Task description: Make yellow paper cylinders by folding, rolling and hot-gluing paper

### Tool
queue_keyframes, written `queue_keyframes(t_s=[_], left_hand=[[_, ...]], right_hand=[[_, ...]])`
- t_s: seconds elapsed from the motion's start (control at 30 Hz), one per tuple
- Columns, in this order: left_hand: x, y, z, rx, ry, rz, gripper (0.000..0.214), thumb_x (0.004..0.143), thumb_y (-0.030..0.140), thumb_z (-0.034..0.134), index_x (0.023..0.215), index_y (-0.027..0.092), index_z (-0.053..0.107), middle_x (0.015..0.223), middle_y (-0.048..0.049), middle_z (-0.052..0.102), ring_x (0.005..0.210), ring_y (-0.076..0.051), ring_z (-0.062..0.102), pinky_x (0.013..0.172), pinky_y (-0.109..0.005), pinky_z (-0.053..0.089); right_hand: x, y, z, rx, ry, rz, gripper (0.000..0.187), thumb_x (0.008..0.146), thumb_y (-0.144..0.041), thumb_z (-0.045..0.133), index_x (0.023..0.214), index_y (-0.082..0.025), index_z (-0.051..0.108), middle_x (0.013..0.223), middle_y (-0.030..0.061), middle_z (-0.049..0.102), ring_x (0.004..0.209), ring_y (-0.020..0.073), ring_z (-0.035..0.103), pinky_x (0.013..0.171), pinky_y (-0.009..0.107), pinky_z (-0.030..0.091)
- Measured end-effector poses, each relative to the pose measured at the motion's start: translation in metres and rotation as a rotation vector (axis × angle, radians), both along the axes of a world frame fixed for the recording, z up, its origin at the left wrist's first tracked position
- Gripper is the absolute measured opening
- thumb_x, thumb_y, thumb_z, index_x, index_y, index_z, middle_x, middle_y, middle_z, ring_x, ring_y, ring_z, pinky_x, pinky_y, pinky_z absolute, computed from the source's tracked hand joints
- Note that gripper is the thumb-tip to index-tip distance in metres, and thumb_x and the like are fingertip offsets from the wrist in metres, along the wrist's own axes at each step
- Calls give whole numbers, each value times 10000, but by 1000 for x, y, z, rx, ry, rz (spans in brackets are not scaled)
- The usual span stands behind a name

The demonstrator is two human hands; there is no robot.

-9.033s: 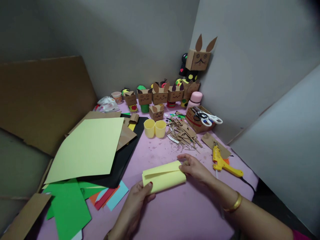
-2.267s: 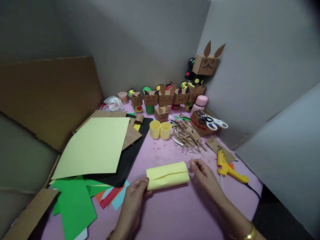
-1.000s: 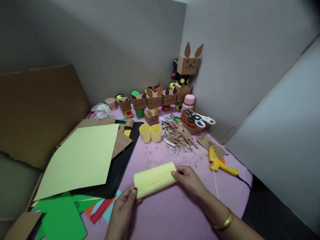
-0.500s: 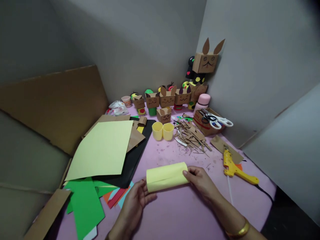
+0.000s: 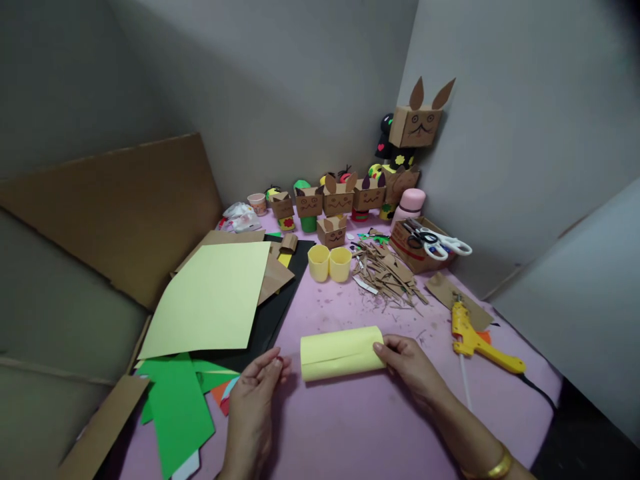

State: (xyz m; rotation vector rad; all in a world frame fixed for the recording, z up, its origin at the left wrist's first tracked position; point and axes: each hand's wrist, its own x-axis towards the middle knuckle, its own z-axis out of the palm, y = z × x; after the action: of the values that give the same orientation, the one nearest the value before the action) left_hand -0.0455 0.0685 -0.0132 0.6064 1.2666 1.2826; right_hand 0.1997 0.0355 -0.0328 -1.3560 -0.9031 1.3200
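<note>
A rolled yellow paper tube [image 5: 343, 355] is held above the table, lying sideways with its overlapping seam facing me. At its right end, my right hand [image 5: 407, 363] grips the edge, thumb on the outside. My left hand [image 5: 257, 393] is just left of the tube and apart from it. Its fingers are curled in with the thumb against them; whether anything small is between them I cannot make out. Beyond the tube stand two joined yellow paper cups [image 5: 330, 264]. A yellow glue gun [image 5: 483, 343] with a white glue stick lies to the right.
Yellow sheets [image 5: 210, 297], black sheets [image 5: 275, 317] and green pieces [image 5: 180, 407] lie at left. Cardboard scraps [image 5: 385, 273] are heaped beyond the tube. Scissors [image 5: 440, 241] rest on a cardboard box [image 5: 407, 247]. Cardboard animal figures [image 5: 340, 199] and a pink bottle [image 5: 411, 202] stand behind.
My left hand has come away from the tube's left end, moving left, and its fingers have curled in. My right hand keeps its grip. The whole view has shifted slightly.
</note>
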Motion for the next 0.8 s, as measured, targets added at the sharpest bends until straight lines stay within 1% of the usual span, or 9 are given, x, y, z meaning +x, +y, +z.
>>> queue_keyframes(t_s=[0.13, 0.2, 0.3, 0.37, 0.4, 0.5, 0.6, 0.67, 0.8], left_hand=[[0, -4, 0, 91, 26, 22, 231, 661, 274, 713, 827, 193, 574, 420, 124, 478, 376, -25, 391, 381, -102, 296], [1, -6, 1, 106, 33, 4, 232, 680, 292, 699, 858, 205, 579, 440, 125, 459, 394, -29, 393, 398, -108, 299], [3, -7, 4, 96, 77, -58, 374, 641, 279, 732, 974, 203, 578, 789, 29, 646, 696, -82, 582, 606, -154, 433], [8, -7, 7, 65, 121, -106, 438, 651, 312, 721, 1034, 199, 541, 1023, -36, 637, 904, -143, 592, 728, -214, 449], [11, -6, 9, 45, 138, -130, 445, 664, 333, 707, 1044, 193, 524, 1026, -52, 639, 918, -160, 594, 737, -234, 449], [23, -5, 14, 4, 145, -192, 500, 649, 327, 719, 1067, 160, 500, 846, -50, 679, 794, -175, 624, 687, -252, 453], [34, -4, 17, -6, 134, -233, 647, 579, 250, 765, 1145, 134, 475, 855, -51, 690, 758, -174, 632, 658, -240, 458], [38, -4, 18, -8, 123, -237, 731, 562, 219, 763, 1208, 114, 440, 826, -42, 691, 722, -165, 631, 641, -232, 462], [42, -8, 22, -3, 75, -204, 853, 543, 202, 759, 1298, 104, 373, 714, -14, 686, 621, -147, 617, 607, -223, 467]], right_hand=[[0, -1, 0, -1, -3, 1, 333, 722, -452, 645, 612, -147, 567, 476, -69, 377, 454, 70, 256, 448, 235, 141], [-1, -1, 1, -4, -6, 3, 335, 724, -451, 644, 604, -149, 563, 465, -71, 374, 443, 68, 255, 442, 235, 134], [-2, -2, 3, -4, -2, 12, 346, 719, -463, 644, 603, -145, 571, 455, -73, 376, 430, 64, 248, 435, 231, 127], [-3, -2, 3, 2, 9, 19, 348, 713, -469, 648, 612, -142, 581, 458, -74, 378, 430, 64, 246, 432, 227, 134], [-4, -2, 3, 4, 15, 22, 348, 712, -470, 648, 616, -142, 584, 458, -75, 376, 428, 64, 247, 430, 225, 138], [-6, -2, 5, 20, 36, 40, 333, 718, -459, 650, 648, -136, 611, 478, -64, 414, 441, 70, 283, 437, 221, 178], [-8, -3, 10, 58, 58, 59, 312, 724, -444, 653, 700, -133, 651, 578, -23, 530, 533, 98, 394, 512, 225, 277], [-8, -4, 14, 72, 69, 68, 303, 719, -438, 663, 706, -135, 664, 621, -9, 567, 584, 115, 431, 561, 233, 307], [-6, -5, 23, 56, 91, 91, 307, 696, -443, 686, 679, -137, 667, 590, -21, 545, 557, 106, 405, 543, 228, 291]])
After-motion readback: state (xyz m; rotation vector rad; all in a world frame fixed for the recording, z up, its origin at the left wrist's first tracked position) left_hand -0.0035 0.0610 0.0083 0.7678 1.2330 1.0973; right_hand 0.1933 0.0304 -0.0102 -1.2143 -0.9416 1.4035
